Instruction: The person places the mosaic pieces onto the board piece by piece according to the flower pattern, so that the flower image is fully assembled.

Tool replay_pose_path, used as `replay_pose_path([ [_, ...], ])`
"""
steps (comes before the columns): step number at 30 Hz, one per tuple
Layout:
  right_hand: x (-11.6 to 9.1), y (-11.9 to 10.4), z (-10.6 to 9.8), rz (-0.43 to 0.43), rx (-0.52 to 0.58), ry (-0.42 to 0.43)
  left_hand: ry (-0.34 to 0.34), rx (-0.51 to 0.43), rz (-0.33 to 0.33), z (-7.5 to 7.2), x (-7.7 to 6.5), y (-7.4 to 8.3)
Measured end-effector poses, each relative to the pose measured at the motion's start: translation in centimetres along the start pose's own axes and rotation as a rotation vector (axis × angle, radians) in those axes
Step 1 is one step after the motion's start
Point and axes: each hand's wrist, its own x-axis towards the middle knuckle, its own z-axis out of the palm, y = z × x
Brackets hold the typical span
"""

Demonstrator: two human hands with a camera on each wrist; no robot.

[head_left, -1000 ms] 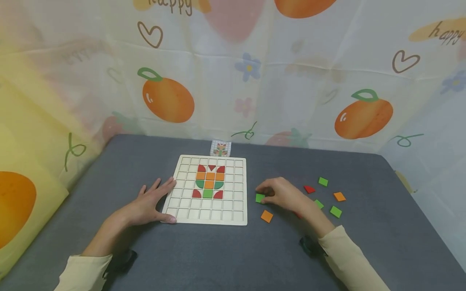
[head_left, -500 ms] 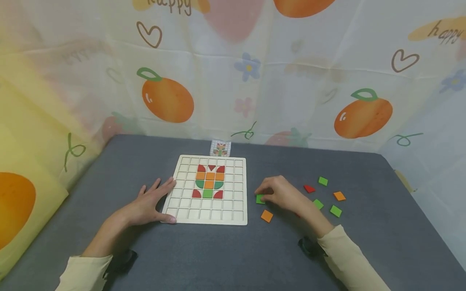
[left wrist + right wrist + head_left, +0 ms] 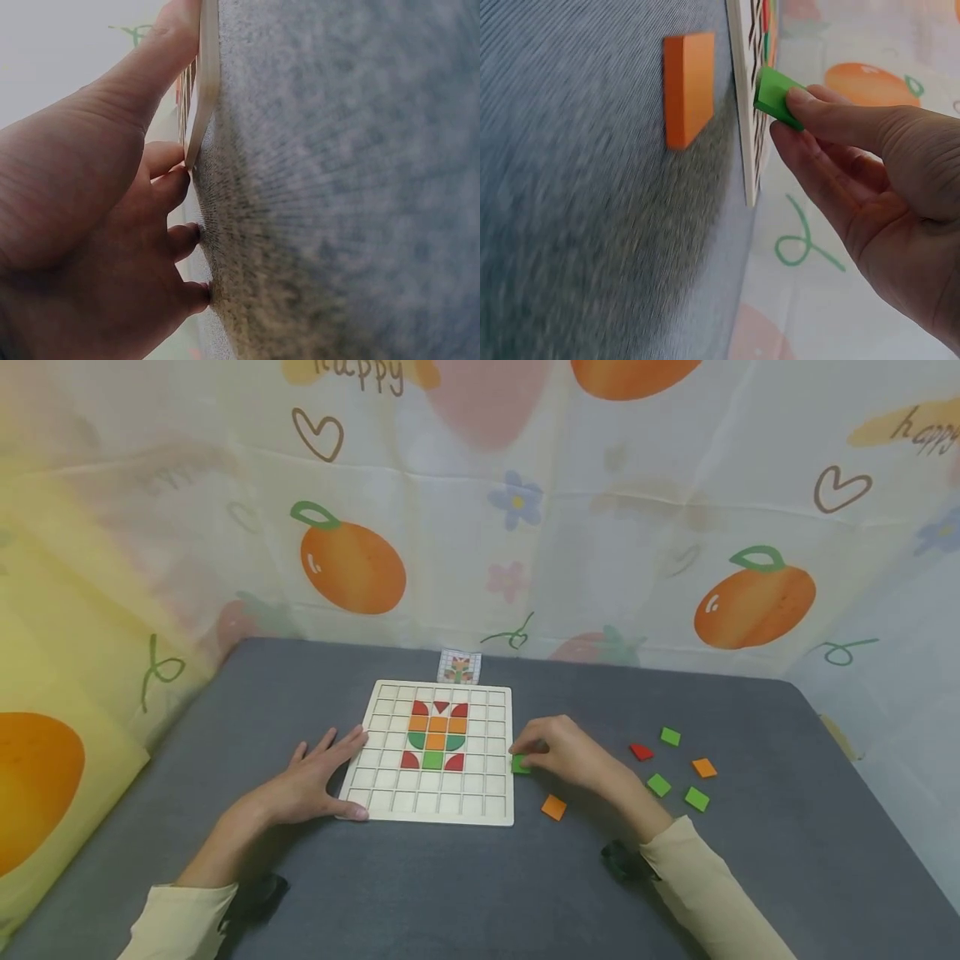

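A white gridded board point(image 3: 480, 793) lies on the grey table, carrying a flower-like pattern of red, orange and green pieces point(image 3: 437, 724) in its middle. Along the board's left edge rests my left hand point(image 3: 307, 785), fingers spread, thumb at the front corner; the left wrist view shows the thumb on the board's rim. My right hand point(image 3: 566, 750) pinches a green square tile point(image 3: 778, 96) between thumb and fingers, lifted off the table beside the board's right edge. An orange square tile point(image 3: 554, 807) lies on the table just in front of that hand.
To the right lie several loose tiles: a red piece point(image 3: 641, 752), green squares such as this green tile point(image 3: 697, 799), and another orange tile point(image 3: 704, 767). A small pattern card point(image 3: 459, 667) lies behind the board. A fruit-printed curtain point(image 3: 450, 543) hangs behind the table point(image 3: 420, 893).
My right hand has lifted the green tile from the table and carried it left to the board's right edge. The left hand has stayed at the board.
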Motion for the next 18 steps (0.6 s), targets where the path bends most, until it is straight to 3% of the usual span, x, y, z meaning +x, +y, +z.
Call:
replay_pose_path([
  [18,3.2,-1.4,2.1,-0.012,0.05,-0.024,-0.002,-0.001,0.008,0.1,0.1,-0.3],
])
